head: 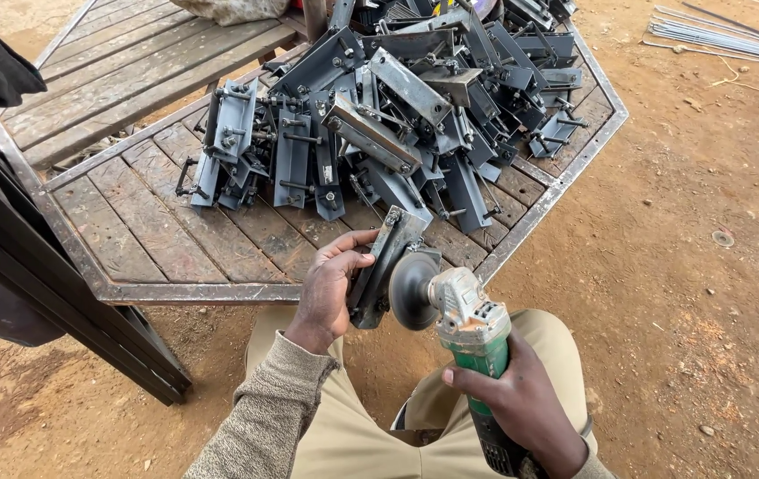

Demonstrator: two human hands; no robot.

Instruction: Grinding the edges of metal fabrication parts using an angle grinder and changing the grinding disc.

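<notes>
My left hand (pixel 331 284) grips a grey metal bracket (pixel 381 266) with bolts, held tilted at the near edge of a wooden pallet. My right hand (pixel 521 399) holds a green and grey angle grinder (pixel 473 341) by its body. The grinder's dark disc (pixel 410 291) sits right against the bracket's side. My knees in tan trousers (pixel 344 435) are below both hands.
A wooden platform with a metal frame (pixel 193 291) carries a large heap of similar grey brackets (pixel 397 115). Dark metal bars (pixel 34 266) lean at the left. Thin steel rods (pixel 725 40) lie on the dirt at top right.
</notes>
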